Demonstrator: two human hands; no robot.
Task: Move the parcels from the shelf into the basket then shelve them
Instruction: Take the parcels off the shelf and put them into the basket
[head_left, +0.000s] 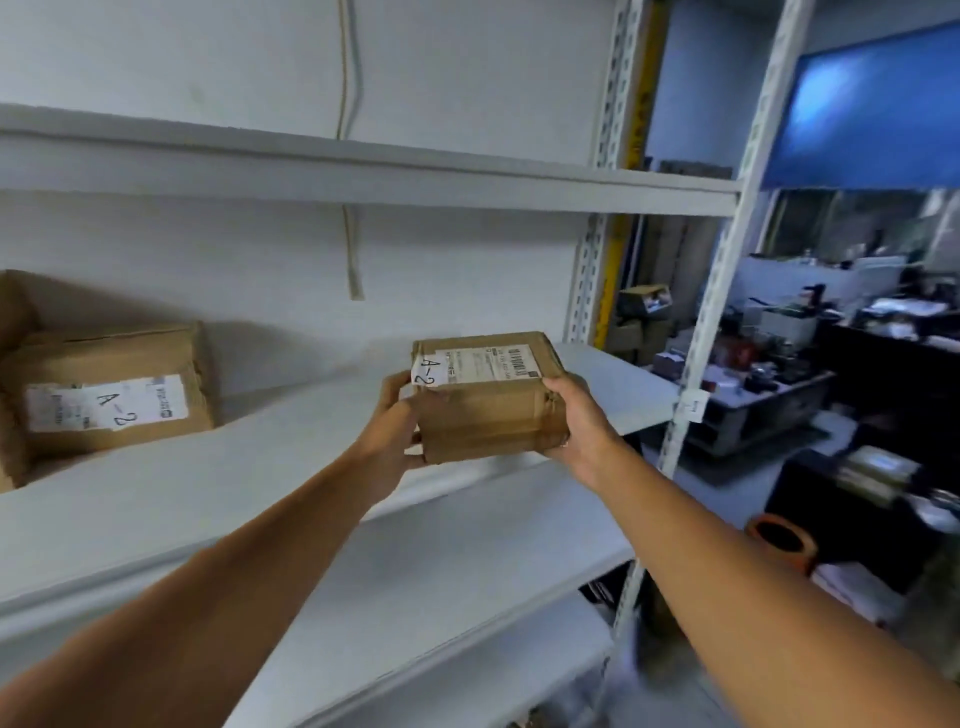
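Note:
A small brown cardboard parcel with a white label marked "A-2" sits between both my hands, at the front edge of the middle white shelf. My left hand grips its left side, thumb on the top corner. My right hand grips its right side. Whether the parcel's base touches the shelf board is unclear. A larger parcel, also marked "A-2", lies further left on the same shelf. No basket is in view.
Another brown box is cut off at the far left. An upper shelf and lower shelves frame the rack. White slotted uprights stand on the right; beyond them are cluttered desks and an orange pot.

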